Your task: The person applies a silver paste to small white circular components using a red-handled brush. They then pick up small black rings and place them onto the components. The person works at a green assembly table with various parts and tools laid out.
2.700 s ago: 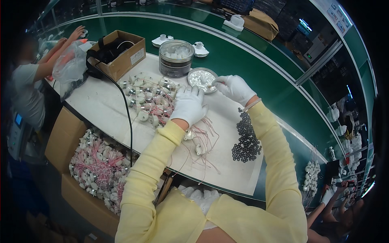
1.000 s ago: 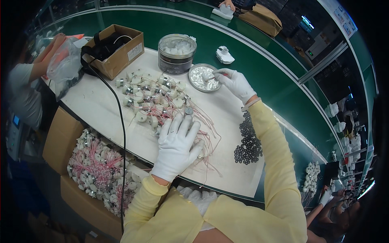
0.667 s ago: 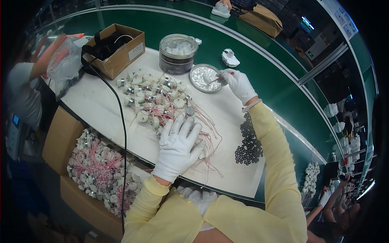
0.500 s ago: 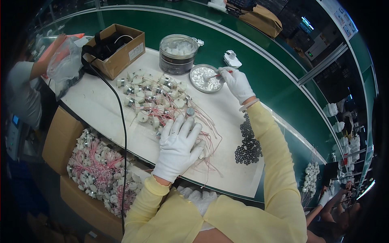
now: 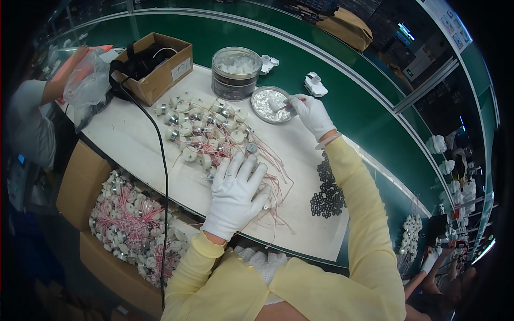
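My right hand (image 5: 313, 115), in a white glove, pinches a thin red-handled tool (image 5: 284, 107). The tool's tip reaches into whitish, glossy paste in a shallow round metal lid (image 5: 258, 113); whether it is a brush or a spatula I cannot make out. My left hand (image 5: 235, 184), also gloved, lies palm down at the near edge of a pile of white and silver wired parts (image 5: 201, 128). Its fingers curve over a white wired part (image 5: 265, 205), which shows beside the thumb and is mostly hidden. Pinkish wires run out from under that hand.
Behind the lid stands a round tin (image 5: 234, 85) of pale paste. A cardboard box (image 5: 166, 69) holds black items. Black rings (image 5: 327, 198) lie near my right forearm. An open carton (image 5: 128, 219) of wired parts sits below, with a black cable (image 5: 163, 160) crossing. White pieces ride the green belt (image 5: 342, 88).
My right hand has shifted slightly, and the tool now points more steeply into the lid. White pieces on the green belt have moved rightward. My left hand stays in place.
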